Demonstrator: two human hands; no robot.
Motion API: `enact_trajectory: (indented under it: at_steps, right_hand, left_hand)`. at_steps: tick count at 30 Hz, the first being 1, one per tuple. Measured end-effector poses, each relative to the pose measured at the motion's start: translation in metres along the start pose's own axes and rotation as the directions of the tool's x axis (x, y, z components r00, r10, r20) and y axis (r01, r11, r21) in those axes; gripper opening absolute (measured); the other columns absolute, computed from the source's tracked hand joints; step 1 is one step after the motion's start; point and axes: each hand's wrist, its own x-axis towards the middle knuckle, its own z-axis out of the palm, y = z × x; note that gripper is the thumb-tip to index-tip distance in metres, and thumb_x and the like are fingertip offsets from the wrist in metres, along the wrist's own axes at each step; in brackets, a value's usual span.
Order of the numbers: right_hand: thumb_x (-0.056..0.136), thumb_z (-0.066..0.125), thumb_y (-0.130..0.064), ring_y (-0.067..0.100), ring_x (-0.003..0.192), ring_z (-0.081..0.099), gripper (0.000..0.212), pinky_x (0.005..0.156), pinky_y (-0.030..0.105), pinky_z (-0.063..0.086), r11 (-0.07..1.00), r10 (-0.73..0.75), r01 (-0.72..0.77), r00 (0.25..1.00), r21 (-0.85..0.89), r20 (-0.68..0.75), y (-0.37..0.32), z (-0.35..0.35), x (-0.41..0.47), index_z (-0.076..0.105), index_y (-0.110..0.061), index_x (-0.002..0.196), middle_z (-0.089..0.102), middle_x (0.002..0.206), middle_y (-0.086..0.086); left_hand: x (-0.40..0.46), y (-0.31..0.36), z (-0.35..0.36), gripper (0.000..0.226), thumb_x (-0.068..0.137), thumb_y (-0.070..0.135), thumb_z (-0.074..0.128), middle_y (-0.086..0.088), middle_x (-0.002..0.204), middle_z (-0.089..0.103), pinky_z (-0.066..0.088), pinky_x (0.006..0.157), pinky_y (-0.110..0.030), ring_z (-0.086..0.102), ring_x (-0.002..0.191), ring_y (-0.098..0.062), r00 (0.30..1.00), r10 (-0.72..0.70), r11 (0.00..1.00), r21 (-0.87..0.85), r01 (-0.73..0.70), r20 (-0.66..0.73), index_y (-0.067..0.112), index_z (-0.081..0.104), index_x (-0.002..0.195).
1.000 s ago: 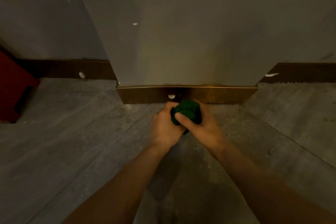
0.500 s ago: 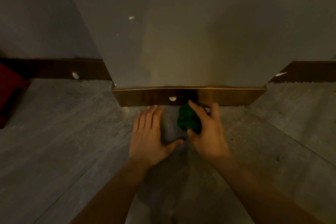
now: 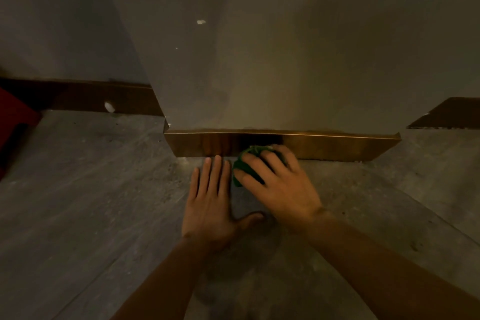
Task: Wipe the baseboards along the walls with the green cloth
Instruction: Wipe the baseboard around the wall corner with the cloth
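A glossy brown baseboard (image 3: pixel 337 144) runs along the foot of a grey wall pillar straight ahead. My right hand (image 3: pixel 280 184) grips the bunched green cloth (image 3: pixel 244 166) and presses it against the middle of that baseboard. My left hand (image 3: pixel 210 202) lies flat on the floor just left of the cloth, fingers spread, holding nothing. A darker baseboard (image 3: pixel 104 97) continues on the recessed wall to the left, with a white paint spot on it. Another dark baseboard (image 3: pixel 446 114) shows at the far right.
The grey wall pillar (image 3: pixel 272 47) juts out toward me, with floor running back on both sides. A red object (image 3: pixel 15 122) sits at the left edge on the grey tiled floor (image 3: pixel 91 202).
My left hand let go of the cloth and went flat on the floor. My right hand carried the cloth up onto the baseboard, covering the white spot there. My view moved closer.
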Motion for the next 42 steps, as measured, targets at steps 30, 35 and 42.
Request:
enact_trajectory:
  at_steps: [30, 35, 42]
  right_hand:
    - [0.088, 0.006, -0.002, 0.045, 0.108, 0.056, 0.066, 0.089, 0.054, 0.049, 0.912, 0.001, 0.124, 0.953, -0.391, 0.304, 0.091, 0.002, -0.059, 0.056, 0.0, 0.132, 0.058, 0.126, 0.019]
    - [0.088, 0.039, 0.001, 0.046, 0.106, 0.052, 0.044, 0.085, 0.055, 0.048, 0.922, 0.114, 0.034, 0.929, -0.386, 0.353, 0.112, 0.002, -0.091, 0.06, -0.001, 0.126, 0.056, 0.126, 0.02]
    - [0.086, 0.06, -0.02, 0.036, 0.116, 0.037, 0.051, 0.089, 0.046, 0.036, 0.868, 0.44, -0.201, 0.736, -0.454, 0.515, 0.123, -0.026, -0.108, 0.049, -0.018, 0.136, 0.038, 0.136, 0.012]
  left_hand:
    - [0.0, -0.002, -0.001, 0.131, 0.075, 0.1, 0.03, -0.013, 0.171, -0.008, 0.008, 0.127, -0.054, -0.015, 0.156, -0.024, 1.0, 0.009, 1.0, 0.007, -0.009, 0.02, 0.008, -0.002, 0.162]
    - [0.0, -0.002, 0.0, 0.13, 0.075, 0.1, 0.029, -0.013, 0.17, -0.008, 0.008, 0.127, -0.054, -0.015, 0.156, -0.024, 1.0, 0.001, 1.0, 0.012, -0.002, 0.027, 0.008, -0.002, 0.161]
    - [0.001, 0.002, -0.007, 0.133, 0.071, 0.103, 0.017, -0.012, 0.169, -0.018, 0.0, 0.127, -0.05, -0.024, 0.154, -0.023, 0.995, -0.029, 0.998, 0.055, 0.023, 0.097, 0.009, -0.012, 0.16]
